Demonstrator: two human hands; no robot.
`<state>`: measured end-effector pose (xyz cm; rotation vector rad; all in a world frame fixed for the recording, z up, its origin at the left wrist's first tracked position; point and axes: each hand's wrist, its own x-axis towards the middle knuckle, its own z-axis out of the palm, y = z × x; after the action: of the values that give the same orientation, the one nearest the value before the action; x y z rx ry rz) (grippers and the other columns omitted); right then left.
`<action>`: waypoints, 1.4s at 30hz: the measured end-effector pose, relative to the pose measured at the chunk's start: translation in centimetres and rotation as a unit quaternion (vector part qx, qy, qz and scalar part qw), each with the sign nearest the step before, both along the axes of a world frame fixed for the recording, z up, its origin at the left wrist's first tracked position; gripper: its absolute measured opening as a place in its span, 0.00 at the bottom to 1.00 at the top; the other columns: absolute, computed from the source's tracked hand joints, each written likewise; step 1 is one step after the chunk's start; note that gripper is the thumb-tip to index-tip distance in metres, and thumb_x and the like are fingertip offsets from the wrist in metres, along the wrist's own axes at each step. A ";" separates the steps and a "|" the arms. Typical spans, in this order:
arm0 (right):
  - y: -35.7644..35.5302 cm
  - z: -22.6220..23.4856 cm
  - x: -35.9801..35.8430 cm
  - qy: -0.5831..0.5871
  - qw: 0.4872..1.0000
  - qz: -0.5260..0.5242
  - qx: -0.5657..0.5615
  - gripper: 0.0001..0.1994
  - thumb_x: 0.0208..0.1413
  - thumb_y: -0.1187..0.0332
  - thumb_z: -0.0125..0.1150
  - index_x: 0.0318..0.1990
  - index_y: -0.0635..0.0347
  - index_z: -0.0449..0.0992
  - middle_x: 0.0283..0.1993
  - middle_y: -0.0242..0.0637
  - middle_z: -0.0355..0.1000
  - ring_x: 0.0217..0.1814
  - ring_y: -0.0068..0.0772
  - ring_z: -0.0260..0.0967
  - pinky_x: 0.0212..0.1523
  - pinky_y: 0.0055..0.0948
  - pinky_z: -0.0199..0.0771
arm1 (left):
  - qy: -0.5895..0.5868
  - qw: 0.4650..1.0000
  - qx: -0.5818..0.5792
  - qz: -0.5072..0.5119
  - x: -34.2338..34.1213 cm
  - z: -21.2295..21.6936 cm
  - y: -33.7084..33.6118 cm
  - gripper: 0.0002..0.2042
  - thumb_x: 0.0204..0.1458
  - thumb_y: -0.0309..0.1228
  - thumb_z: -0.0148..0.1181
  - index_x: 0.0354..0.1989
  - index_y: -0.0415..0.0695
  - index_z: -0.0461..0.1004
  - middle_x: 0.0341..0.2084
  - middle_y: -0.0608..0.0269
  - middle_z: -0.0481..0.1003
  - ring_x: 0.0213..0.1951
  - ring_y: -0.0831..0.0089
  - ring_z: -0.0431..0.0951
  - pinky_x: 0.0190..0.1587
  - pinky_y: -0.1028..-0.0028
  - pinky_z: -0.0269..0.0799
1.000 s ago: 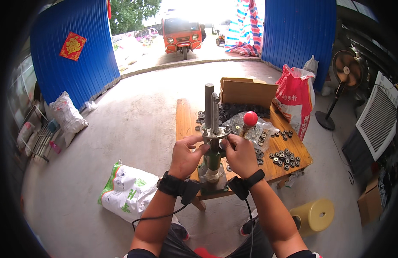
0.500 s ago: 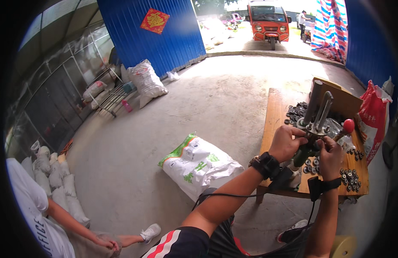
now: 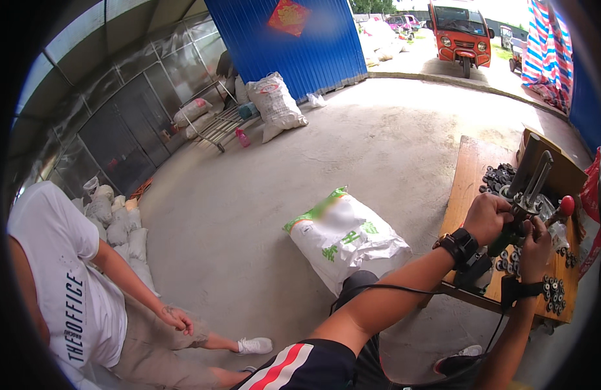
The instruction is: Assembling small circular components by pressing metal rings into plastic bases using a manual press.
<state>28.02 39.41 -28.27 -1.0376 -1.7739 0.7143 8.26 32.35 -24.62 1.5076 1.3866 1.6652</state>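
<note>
Both hands work at a small bench press (image 3: pixel 539 179) with upright metal rods, a dark cylinder and a red-knobbed lever (image 3: pixel 567 205). My left hand (image 3: pixel 487 218) is closed at the left of its round metal plate, thumb and fingers pinched together. Opposite it, my right hand (image 3: pixel 536 246) pinches just under the plate, near the lever. Whatever lies between the fingertips is too small or hidden to make out. Small ring-shaped parts (image 3: pixel 554 296) sit in rows near my right wrist, and a pile of dark rings (image 3: pixel 497 177) lies behind the left hand.
The wooden table (image 3: pixel 466 170) carries an open cardboard box (image 3: pixel 563 159). A white-green sack (image 3: pixel 352 237) lies on the floor beside my leg. Another person (image 3: pixel 63 260) sits at the left. Filled bags (image 3: pixel 128 231) line the wall; an orange three-wheeler (image 3: pixel 461 39) stands outside.
My view has swung left, so the scene sits further right and more of the other person shows. That person's hands have come apart. Both my hands stay at the press.
</note>
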 end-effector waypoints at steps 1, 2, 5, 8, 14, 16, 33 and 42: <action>-0.2 -0.2 -0.3 -0.002 1.000 0.002 -0.004 0.16 0.74 0.67 0.61 0.59 0.73 0.78 0.52 0.45 0.84 0.51 0.29 0.82 0.54 0.30 0.79 | -0.002 1.000 -0.004 0.002 -0.2 -0.3 0.0 0.11 0.49 0.20 0.70 0.41 0.33 0.88 0.34 0.44 0.87 0.36 0.63 0.89 0.44 0.68 0.81; -0.3 -0.3 0.1 0.029 0.999 -0.001 0.023 0.15 0.74 0.67 0.60 0.56 0.72 0.79 0.45 0.39 0.83 0.44 0.23 0.78 0.46 0.27 0.75 | -0.002 1.000 -0.005 -0.001 0.4 -0.2 0.2 0.11 0.49 0.20 0.70 0.41 0.33 0.88 0.34 0.44 0.87 0.36 0.63 0.89 0.45 0.68 0.81; -0.3 0.0 0.2 0.057 0.997 -0.005 0.058 0.12 0.74 0.68 0.60 0.53 0.70 0.81 0.35 0.31 0.81 0.33 0.15 0.71 0.33 0.24 0.68 | -0.003 1.000 -0.006 -0.002 0.7 0.1 0.5 0.11 0.48 0.21 0.71 0.41 0.34 0.88 0.34 0.45 0.87 0.36 0.64 0.89 0.45 0.68 0.81; -1.0 0.3 -1.1 0.085 0.995 0.020 0.050 0.12 0.72 0.70 0.62 0.53 0.73 0.81 0.41 0.40 0.84 0.40 0.23 0.80 0.43 0.27 0.78 | 0.028 0.998 -0.047 -0.018 -0.4 0.3 -0.1 0.10 0.55 0.21 0.68 0.44 0.36 0.88 0.34 0.55 0.88 0.37 0.73 0.86 0.45 0.70 0.81; -2.8 4.1 -2.0 0.029 0.998 0.063 -0.001 0.11 0.68 0.71 0.62 0.49 0.71 0.83 0.30 0.45 0.82 0.30 0.26 0.78 0.34 0.32 0.76 | 0.040 0.996 -0.063 -0.053 -2.9 -0.6 -0.5 0.11 0.65 0.25 0.67 0.53 0.34 0.85 0.41 0.57 0.87 0.42 0.74 0.86 0.48 0.73 0.83; -3.3 4.6 -1.7 0.025 0.998 0.050 -0.008 0.10 0.68 0.71 0.63 0.48 0.70 0.84 0.28 0.45 0.81 0.28 0.25 0.77 0.32 0.32 0.75 | 0.016 0.994 -0.078 -0.077 -2.6 -0.5 -0.5 0.11 0.65 0.25 0.67 0.53 0.34 0.85 0.41 0.57 0.87 0.42 0.73 0.87 0.48 0.72 0.84; -3.5 -7.0 7.9 0.029 0.990 -0.101 0.093 0.06 0.65 0.79 0.65 0.47 0.63 0.85 0.31 0.29 0.77 0.29 0.15 0.68 0.29 0.20 0.64 | 0.076 0.996 0.032 0.035 -2.7 -4.8 -8.8 0.11 0.64 0.18 0.62 0.53 0.36 0.82 0.43 0.59 0.83 0.45 0.74 0.80 0.47 0.73 0.73; 1.3 -13.7 12.1 -0.212 0.964 -0.160 0.019 0.13 0.56 0.79 0.66 0.49 0.63 0.84 0.50 0.45 0.79 0.53 0.50 0.78 0.55 0.43 0.77 | 0.235 0.925 0.003 -0.299 4.7 -10.9 -9.6 0.12 0.51 0.19 0.67 0.44 0.42 0.82 0.31 0.59 0.79 0.31 0.60 0.79 0.36 0.67 0.73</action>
<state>40.17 40.69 -42.02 -1.4915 -1.8984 0.2669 12.98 22.77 -35.47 2.1534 0.9655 0.9671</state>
